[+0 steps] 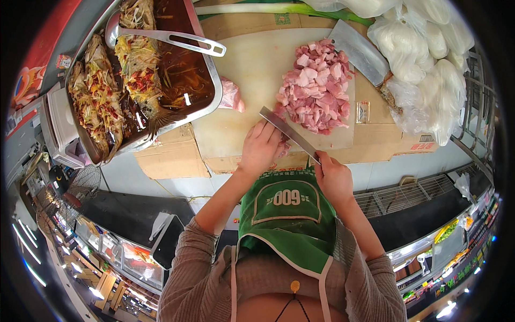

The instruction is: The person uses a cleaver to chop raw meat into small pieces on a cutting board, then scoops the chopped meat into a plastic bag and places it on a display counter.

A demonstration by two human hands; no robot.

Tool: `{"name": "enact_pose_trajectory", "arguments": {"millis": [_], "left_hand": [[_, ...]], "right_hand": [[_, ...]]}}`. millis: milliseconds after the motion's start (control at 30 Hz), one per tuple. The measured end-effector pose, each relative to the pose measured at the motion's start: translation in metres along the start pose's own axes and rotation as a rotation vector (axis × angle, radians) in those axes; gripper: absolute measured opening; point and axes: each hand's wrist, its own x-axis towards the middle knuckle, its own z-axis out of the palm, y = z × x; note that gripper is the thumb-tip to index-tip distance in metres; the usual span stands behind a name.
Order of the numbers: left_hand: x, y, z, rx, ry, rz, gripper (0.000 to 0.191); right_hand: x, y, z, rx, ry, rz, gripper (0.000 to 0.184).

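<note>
In my right hand (334, 177) is the handle of a cleaver (287, 131), its blade slanting up to the left. My left hand (262, 147) presses on a piece of raw meat (285, 149), close beside the blade; most of that piece is hidden under my fingers and the cleaver. A heap of cut raw meat (316, 88) lies just beyond the blade on the pale cutting board (257, 52). Another uncut piece of raw meat (231, 94) rests at the board's left, partly hidden by the tray's edge.
A metal tray (217, 86) of whole cooked fish (139, 68) in dark sauce overlaps the left side, a slotted-handle ladle (169, 38) across it. A second cleaver (358, 50) lies at upper right beside white plastic bags (438, 88). Flattened cardboard (173, 155) and a leek (257, 9) border the board.
</note>
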Motion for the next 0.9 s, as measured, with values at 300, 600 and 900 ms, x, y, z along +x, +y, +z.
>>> {"name": "enact_pose_trajectory", "arguments": {"millis": [300, 600, 900], "left_hand": [[0.001, -0.002, 0.006, -0.081, 0.03, -0.047, 0.045], [0.014, 0.0, 0.006, -0.228, 0.384, -0.403, 0.04], [0.001, 0.006, -0.006, -0.633, 0.427, -0.525, 0.037]], "right_hand": [[0.069, -0.032, 0.011, 0.009, -0.113, 0.041, 0.018], [0.043, -0.014, 0.016, 0.383, 0.085, 0.076, 0.02], [-0.011, -0.058, 0.015, 0.474, 0.156, 0.193, 0.026]]}}
